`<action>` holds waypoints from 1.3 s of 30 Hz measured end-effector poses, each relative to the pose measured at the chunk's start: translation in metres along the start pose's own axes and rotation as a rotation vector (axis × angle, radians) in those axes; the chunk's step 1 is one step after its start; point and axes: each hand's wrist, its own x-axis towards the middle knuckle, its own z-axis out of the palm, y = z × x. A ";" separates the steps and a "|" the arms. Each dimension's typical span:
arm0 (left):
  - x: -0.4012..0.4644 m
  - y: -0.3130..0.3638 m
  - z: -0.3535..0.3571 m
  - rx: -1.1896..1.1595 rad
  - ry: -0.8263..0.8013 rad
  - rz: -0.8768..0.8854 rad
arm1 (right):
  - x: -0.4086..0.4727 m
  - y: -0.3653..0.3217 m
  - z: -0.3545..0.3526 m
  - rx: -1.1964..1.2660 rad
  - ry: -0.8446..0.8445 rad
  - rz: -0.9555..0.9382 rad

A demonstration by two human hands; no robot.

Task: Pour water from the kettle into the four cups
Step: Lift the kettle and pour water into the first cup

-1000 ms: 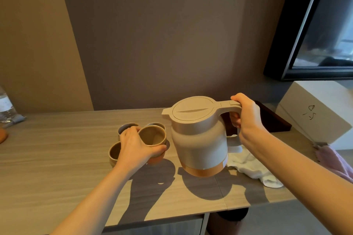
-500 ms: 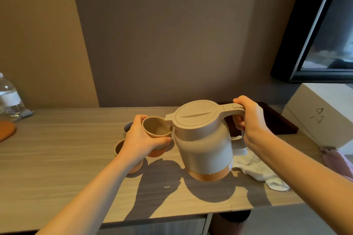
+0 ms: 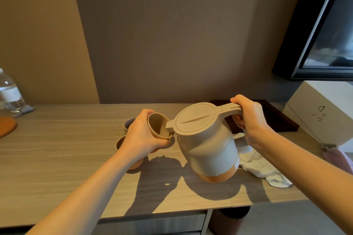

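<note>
Kettle [image 3: 208, 139] now tipped, spout at raised cup [image 3: 158, 126], both hands' fingers [image 3: 246, 118] wrapped tight.

Since a second ago the left hand [image 3: 142, 139] lifts its cup [image 3: 157, 126] off the desk and tips its mouth right, toward the kettle [image 3: 206, 139]. The right hand [image 3: 248, 118] raises the kettle clear of the desk and tilts it left; its spout now reaches the cup's rim.
</note>
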 end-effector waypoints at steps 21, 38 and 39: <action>-0.005 0.000 0.016 0.052 -0.039 0.030 | 0.002 -0.001 -0.003 -0.104 -0.015 -0.015; -0.010 -0.009 0.028 0.049 -0.017 -0.005 | 0.001 -0.003 -0.003 -0.155 -0.030 -0.029; -0.009 -0.009 0.028 0.043 -0.017 -0.009 | 0.001 -0.004 -0.002 -0.154 -0.029 -0.031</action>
